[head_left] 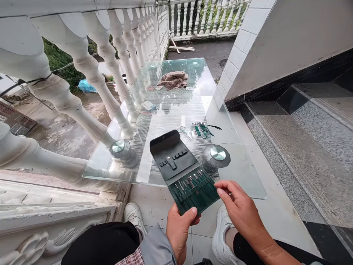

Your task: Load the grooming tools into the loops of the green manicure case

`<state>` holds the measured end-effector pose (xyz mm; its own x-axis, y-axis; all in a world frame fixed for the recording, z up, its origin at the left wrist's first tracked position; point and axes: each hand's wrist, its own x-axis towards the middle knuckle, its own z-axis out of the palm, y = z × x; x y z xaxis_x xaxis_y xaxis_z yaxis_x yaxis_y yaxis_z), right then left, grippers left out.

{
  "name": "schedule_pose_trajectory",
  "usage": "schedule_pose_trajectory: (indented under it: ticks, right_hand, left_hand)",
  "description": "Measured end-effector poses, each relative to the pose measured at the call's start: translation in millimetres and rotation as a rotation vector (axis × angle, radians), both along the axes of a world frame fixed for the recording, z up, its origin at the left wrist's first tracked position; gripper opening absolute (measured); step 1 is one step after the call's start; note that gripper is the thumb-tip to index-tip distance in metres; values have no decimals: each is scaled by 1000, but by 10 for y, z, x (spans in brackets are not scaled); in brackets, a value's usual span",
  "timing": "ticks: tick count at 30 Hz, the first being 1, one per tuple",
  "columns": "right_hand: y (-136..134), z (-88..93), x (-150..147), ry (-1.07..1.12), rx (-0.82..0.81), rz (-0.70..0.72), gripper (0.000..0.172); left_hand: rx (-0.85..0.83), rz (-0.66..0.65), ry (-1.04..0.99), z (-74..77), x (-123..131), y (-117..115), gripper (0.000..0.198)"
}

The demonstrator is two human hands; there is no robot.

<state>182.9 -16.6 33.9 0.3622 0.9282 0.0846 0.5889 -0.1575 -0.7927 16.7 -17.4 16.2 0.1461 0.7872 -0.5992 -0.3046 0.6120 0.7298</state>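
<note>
The left hand (180, 224) grips an open case (176, 163) over the near edge of the glass table (242, 169), its long axis slanting away leftward. The right hand (239, 204) touches its side, grip unclear; metal tools (191, 181) line one panel.

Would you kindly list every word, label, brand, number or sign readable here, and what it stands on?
No text is readable anywhere.
Small pale packet on the glass table: any print is too small to read.
Open case: no legible lettering.
Metal tools in it: any markings are too small to read.
</note>
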Motion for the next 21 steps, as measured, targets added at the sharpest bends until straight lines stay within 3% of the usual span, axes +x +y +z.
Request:
schedule_pose_trajectory:
  ticks: [3, 6, 11, 14, 21]
  right_hand:
    - [-29, -26, -58, -194, 180, 151, 20]
    - [-56, -62, -138, -431, 343, 318, 28]
    - [-62, -110, -243, -689, 396, 375, 32]
    - [-52, -119, -259, -717, 401, 382, 32]
    - [-22, -121, -200, -553, 321, 316, 31]
  left_hand:
    - [-28, 0, -34, 8, 6, 0, 61]
    - [-44, -18, -64, 5, 11, 3, 62]
    - [-54, 7, -45, -29, 29, 10, 60]
    - [-52, 20, -44, -44, 31, 19, 59]
    - [-77, 61, -17, -51, 37, 32, 55]
